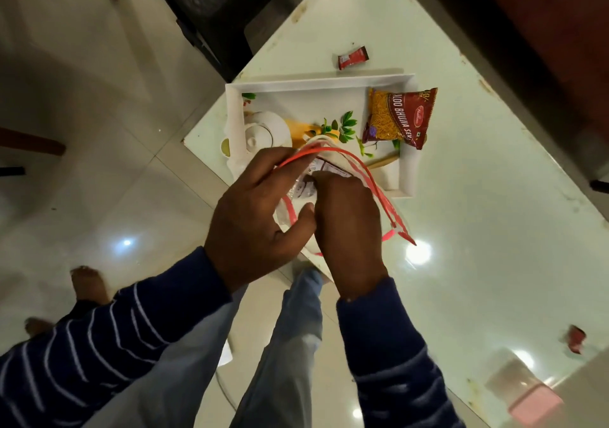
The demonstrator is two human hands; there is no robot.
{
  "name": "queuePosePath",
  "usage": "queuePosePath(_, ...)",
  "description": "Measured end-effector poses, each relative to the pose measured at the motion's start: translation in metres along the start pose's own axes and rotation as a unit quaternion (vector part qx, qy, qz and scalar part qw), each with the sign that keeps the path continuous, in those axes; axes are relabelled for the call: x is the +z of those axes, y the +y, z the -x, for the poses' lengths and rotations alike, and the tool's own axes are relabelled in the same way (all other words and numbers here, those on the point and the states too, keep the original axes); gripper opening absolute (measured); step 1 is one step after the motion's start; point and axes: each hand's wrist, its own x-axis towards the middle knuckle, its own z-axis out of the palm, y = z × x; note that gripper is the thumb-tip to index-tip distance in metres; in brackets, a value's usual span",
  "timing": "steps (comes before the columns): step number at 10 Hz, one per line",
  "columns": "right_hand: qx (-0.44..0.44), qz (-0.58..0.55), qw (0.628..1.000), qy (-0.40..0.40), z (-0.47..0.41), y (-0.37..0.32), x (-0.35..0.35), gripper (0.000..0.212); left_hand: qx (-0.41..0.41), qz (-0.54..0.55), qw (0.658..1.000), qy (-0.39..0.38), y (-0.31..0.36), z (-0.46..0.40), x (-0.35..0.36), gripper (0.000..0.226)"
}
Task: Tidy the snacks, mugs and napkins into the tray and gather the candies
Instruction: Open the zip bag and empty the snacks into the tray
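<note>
A clear zip bag [369, 177] with a red seal strip is held open above the table's near corner. My left hand [253, 220] grips its left rim. My right hand [346, 226] reaches into its mouth, fingers closed around a small wrapped candy [304, 188]. Behind the bag lies the white tray [316, 83] with a floral print. In it stand a white mug [268, 129] at the left and a red and yellow snack packet [398, 117] at the right. Two red candies lie loose on the table: one [352, 58] beyond the tray, one [576, 338] at the near right.
The pale glossy table [478, 197] runs to the right; its corner points toward me. A dark plastic chair [211, 9] stands beyond the table's left edge. A pink object [534, 404] lies at the lower right. My legs and bare feet are on the tiled floor below.
</note>
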Motion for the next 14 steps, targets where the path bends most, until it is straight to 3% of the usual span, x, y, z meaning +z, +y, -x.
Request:
queuePosePath(2, -0.027, 0.012, 0.994, 0.109, 0.046, 0.022, -0.043, 0.025, -0.002, -0.027, 1.000, 0.009, -0.005, -0.010, -0.007, 0.066)
queuePosePath(3, -0.030, -0.121, 0.975, 0.184, 0.070, 0.027, -0.060, 0.041, -0.013, -0.026, 1.000, 0.005, -0.006, -0.008, -0.008, 0.071)
queuePosePath(4, -0.023, -0.226, 0.953, 0.198, 0.078, 0.031, -0.067, 0.046, -0.012, -0.036, 0.999, 0.002, -0.007, -0.004, -0.005, 0.071)
queuePosePath(5, 0.009, -0.269, 0.932, 0.245, 0.081, 0.026, -0.073, 0.028, -0.015, -0.050, 0.999, -0.004, -0.009, -0.001, -0.003, 0.073)
queuePosePath(6, 0.006, -0.280, 0.920, 0.276, 0.086, 0.027, -0.080, 0.021, -0.028, -0.058, 0.998, -0.003, -0.010, 0.000, -0.002, 0.073)
queuePosePath(7, 0.023, -0.373, 0.871, 0.320, 0.085, 0.049, -0.102, 0.018, -0.036, -0.062, 0.997, 0.005, -0.012, -0.001, -0.005, 0.076)
queuePosePath(8, 0.041, -0.423, 0.845, 0.324, 0.071, 0.081, -0.111, 0.019, -0.033, -0.052, 0.998, 0.008, -0.013, -0.003, -0.008, 0.078)
queuePosePath(10, 0.114, -0.378, 0.889, 0.232, -0.013, 0.173, -0.072, 0.024, -0.044, -0.042, 0.998, -0.006, -0.011, -0.002, -0.010, 0.080)
queuePosePath(11, 0.153, -0.359, 0.907, 0.159, -0.059, 0.208, -0.037, 0.024, -0.013, -0.027, 0.999, -0.023, -0.014, -0.004, -0.011, 0.077)
queuePosePath(12, 0.167, -0.332, 0.919, 0.133, -0.078, 0.216, -0.024, 0.025, -0.006, -0.022, 0.999, -0.030, -0.016, -0.004, -0.011, 0.079)
queuePosePath(13, 0.150, -0.049, 0.966, 0.206, -0.081, 0.197, -0.033, 0.024, 0.002, 0.007, 0.999, -0.036, -0.016, -0.004, -0.011, 0.081)
queuePosePath(14, 0.106, -0.006, 0.944, 0.313, -0.059, 0.165, -0.061, 0.026, 0.002, 0.028, 0.999, -0.039, -0.016, -0.002, -0.010, 0.082)
